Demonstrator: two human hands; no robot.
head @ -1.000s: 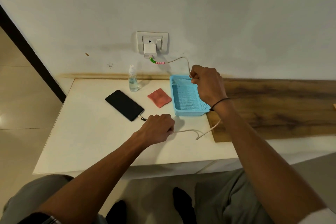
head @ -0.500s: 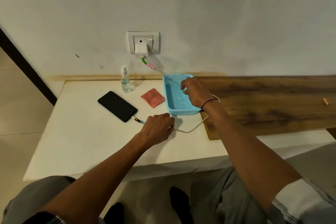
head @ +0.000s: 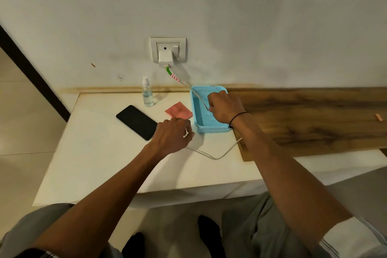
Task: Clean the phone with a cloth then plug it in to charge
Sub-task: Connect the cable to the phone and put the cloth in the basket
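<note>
A: Phone (head: 137,122), just one, lies flat and face up on the white desk (head: 100,153), beside your left hand (head: 172,135).

B: And both hands?

A: Your left hand is curled shut around the one white cable (head: 217,155). Your right hand (head: 225,108), inside the single blue basket (head: 204,122), pinches the same cable.

B: Other items?

A: One pink cloth (head: 179,110), one spray bottle (head: 147,94), one charger (head: 165,58) in the wall socket.
</note>
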